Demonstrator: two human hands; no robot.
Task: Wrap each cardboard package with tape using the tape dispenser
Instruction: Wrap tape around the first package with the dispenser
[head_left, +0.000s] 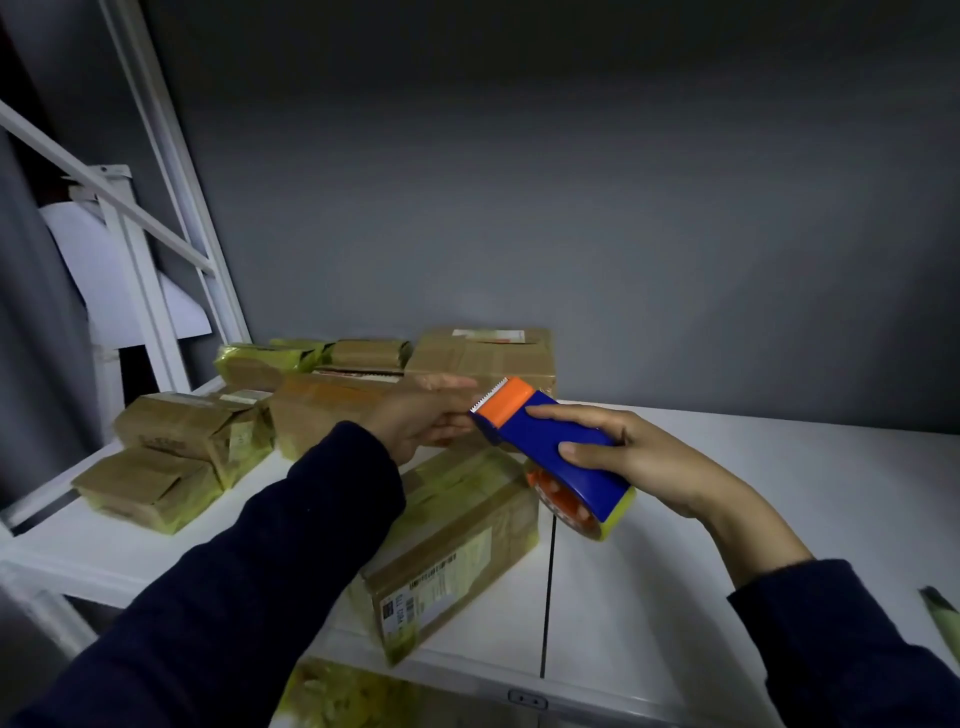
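Observation:
My right hand (631, 457) grips a blue tape dispenser (558, 449) with an orange toothed head and a roll of yellowish tape, held above the white table. My left hand (421, 421) reaches to the dispenser's head, its fingers extended and touching the cutter end; whether they pinch the tape end I cannot tell. Below both hands lies a cardboard package (457, 540) with a printed label and yellowish tape bands, partly hidden by my left sleeve.
Several more taped cardboard packages (182, 441) are piled at the back left of the white table (727, 571), with a larger box (483, 353) against the grey wall. A white metal rack (156, 249) stands at left. Another taped package (337, 696) shows at the bottom edge.

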